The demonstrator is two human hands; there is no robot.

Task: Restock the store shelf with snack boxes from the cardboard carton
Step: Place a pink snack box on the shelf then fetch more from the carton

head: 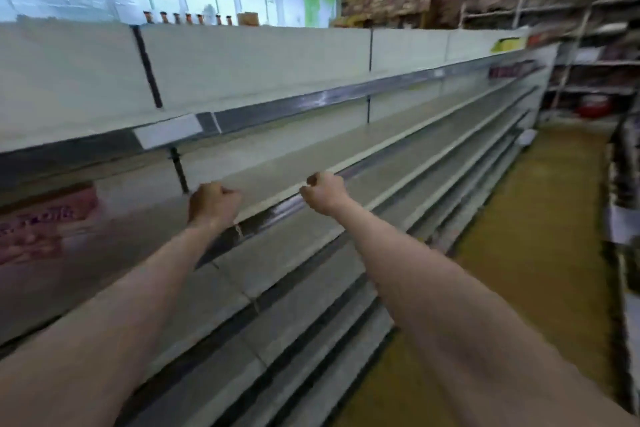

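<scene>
A long white store shelf unit (311, 156) with several bare tiers runs from the left toward the far right. Pink snack boxes (45, 222) stand blurred on a tier at the far left. Both my arms reach out over the shelf fronts. My left hand (213, 203) is a closed fist with nothing in it, just in front of a shelf edge. My right hand (323, 192) is also a closed fist holding nothing, at the lip of the same tier. No cardboard carton shows in this view.
Small bottles (187, 18) line the top of the unit. Red packs (509, 69) and a yellow item (507, 44) sit far down the shelves. A brownish aisle floor (540, 236) runs along the right, with another rack (623, 184) at its right edge.
</scene>
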